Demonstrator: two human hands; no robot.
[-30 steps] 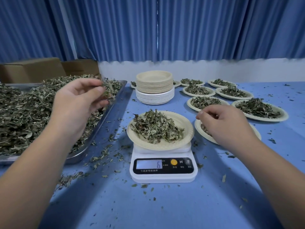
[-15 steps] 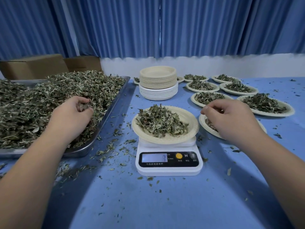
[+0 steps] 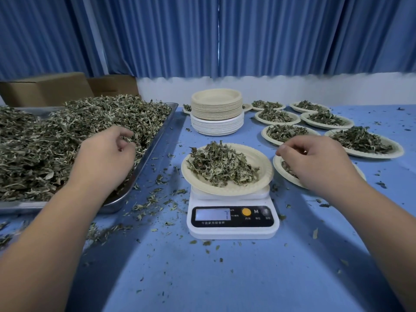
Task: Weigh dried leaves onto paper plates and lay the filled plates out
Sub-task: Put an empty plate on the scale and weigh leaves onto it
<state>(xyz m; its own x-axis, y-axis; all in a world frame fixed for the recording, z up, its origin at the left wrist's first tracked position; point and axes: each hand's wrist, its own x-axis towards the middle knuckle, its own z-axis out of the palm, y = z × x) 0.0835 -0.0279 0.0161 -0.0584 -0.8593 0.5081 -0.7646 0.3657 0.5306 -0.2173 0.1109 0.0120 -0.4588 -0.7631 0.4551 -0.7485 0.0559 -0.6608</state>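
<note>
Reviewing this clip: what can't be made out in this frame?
All head view.
1. Scale display: washed out and small; reading unsure.
2. Right hand: its back hides the fingertips, so its grip is unknown, and most of the plate beneath.
3. Left hand: fingertips curl into the tray leaves; any grip unseen.
4. Tray: the left edge cuts it off.

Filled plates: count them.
10 plates: one on the scale, one under the right hand, six beyond it, two behind the stack; others may be hidden.
</note>
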